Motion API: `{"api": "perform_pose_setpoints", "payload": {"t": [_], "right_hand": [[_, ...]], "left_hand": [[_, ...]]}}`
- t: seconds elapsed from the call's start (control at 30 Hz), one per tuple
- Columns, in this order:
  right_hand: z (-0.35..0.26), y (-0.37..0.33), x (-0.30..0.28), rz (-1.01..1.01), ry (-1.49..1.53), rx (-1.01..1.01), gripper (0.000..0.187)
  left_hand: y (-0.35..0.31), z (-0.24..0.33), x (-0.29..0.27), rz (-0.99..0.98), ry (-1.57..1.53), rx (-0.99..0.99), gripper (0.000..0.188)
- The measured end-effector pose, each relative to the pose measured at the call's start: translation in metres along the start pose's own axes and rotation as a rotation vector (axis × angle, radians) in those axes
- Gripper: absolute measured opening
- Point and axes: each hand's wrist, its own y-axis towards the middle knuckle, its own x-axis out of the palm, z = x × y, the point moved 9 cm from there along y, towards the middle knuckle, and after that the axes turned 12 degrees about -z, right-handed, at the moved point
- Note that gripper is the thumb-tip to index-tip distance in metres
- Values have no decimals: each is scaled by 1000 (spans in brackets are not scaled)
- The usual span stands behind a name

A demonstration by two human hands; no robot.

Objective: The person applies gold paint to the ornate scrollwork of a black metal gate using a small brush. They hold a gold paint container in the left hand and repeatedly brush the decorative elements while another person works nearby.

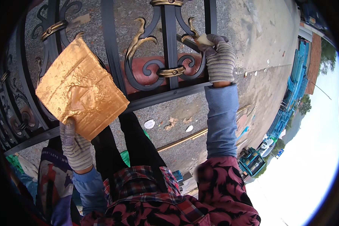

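My left hand (77,147), in a striped knit glove, grips the lower corner of a flat square piece of board (83,86) coated in wrinkled, shiny gold paint. The thumb lies on top of it. My right hand (220,60), gloved the same way, pinches a small pale pad (203,40), perhaps a sponge. It is at a gold-tipped scroll (192,30) on the right of a black metal fence panel (170,49). Gold also colours the left scroll's leaf tips (138,37) and the collar (171,72) across the central bar.
A bottom rail (165,97) crosses in front of me, and more scrolled panels (20,94) stand at the left. Behind the bars lies a dark red object (143,69). A wooden strip (182,140) and white scraps (149,124) lie on the ground. A teal vehicle (251,162) stands farther right.
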Motion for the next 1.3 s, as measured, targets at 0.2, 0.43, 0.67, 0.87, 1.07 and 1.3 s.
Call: {"api": "perform_pose_setpoints", "payload": {"t": [0.2,0.43,0.67,0.87,1.07,1.3], "right_hand": [[26,-2,17,-147,-203,165,26],[25,0,14,-112,-101,225,30],[-1,-4,30,-146,-103,200,30],[3,-6,38,-102,47,152,29],[-7,-10,22,-129,-8,111,26],[-16,36,-27,106,-96,-216,31]], "left_hand": [[-1,0,1,-4,-17,-11,52],[1,-1,-3,-20,-37,-36,52],[2,1,-2,18,-16,-18,52],[1,3,-9,33,-4,10,52],[1,0,1,42,7,-10,53],[7,-4,4,-39,9,-34,54]]}}
